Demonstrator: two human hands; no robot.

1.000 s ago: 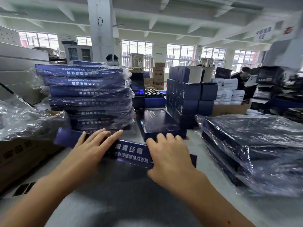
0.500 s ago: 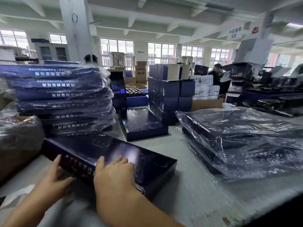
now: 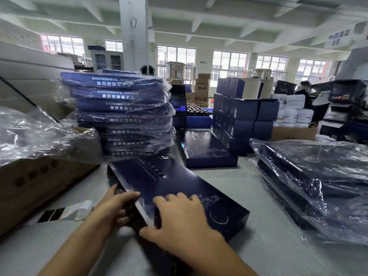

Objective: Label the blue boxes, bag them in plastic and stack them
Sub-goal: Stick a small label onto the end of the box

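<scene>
Cardboard, judging by the crisp corners and flat glossy lid: the blue box (image 3: 179, 188) looks stiff and fairly light for its size. Its contents are hidden, so the weight is only a guess. The sheen suggests a slick face that a flat palm may skate over. The long side walls and the corners look like the surest places to take hold, one hand to each side, and the lid should bear pressing without denting.

It lies flat on the table (image 3: 235, 178) directly under both hands, its near end by the wrists and its far end reaching away from the fingertips toward the stack of bagged boxes (image 3: 123, 116). The left hand (image 3: 117, 206) grips the left long wall, fingers curled over the upper edge. The right hand (image 3: 179, 220) rests on the lid with fingers spread and nearly straight, thumb out toward the near edge. No bag covers this box, and no label can be made out on it. Off to the right hand's outer side sits a pile of bagged boxes (image 3: 318, 186). Outward of the left hand stands a cardboard carton (image 3: 39, 186) draped in plastic.

Half a second ago the box lay crosswise, its long wall facing the person. It has since swung round to run lengthwise away from the hands. The left hand, then splayed against the wall, has closed on the edge, and the right has stayed on the lid.
</scene>
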